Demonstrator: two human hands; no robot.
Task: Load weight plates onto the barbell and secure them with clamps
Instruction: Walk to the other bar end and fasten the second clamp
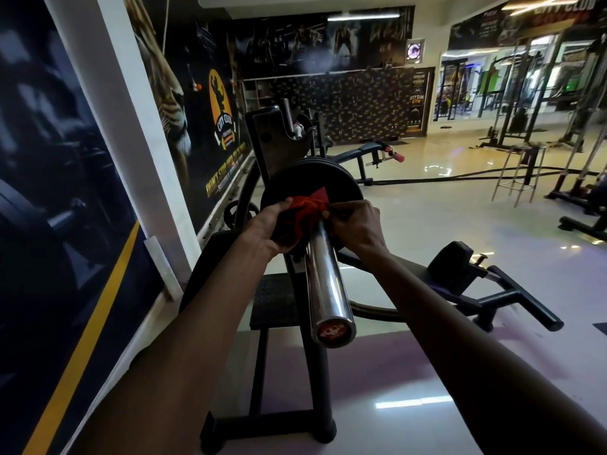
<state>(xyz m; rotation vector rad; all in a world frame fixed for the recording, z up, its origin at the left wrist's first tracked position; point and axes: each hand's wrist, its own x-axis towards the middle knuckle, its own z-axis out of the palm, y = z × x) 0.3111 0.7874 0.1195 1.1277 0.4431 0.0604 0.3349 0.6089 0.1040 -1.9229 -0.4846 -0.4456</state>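
Black weight plates (pixel 312 182) sit on the barbell sleeve (pixel 328 284), which rests in the rack. Left hand (pixel 269 224) and right hand (pixel 356 224) both close on the red clamp (pixel 308 208) against the outer plate, judged to lock the load; bare sleeve end projects toward the camera.

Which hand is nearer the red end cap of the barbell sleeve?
Right, narrowly. The right hand sits beside the sleeve at the red clamp; the left hand grips the clamp's other side, slightly farther from the end cap.
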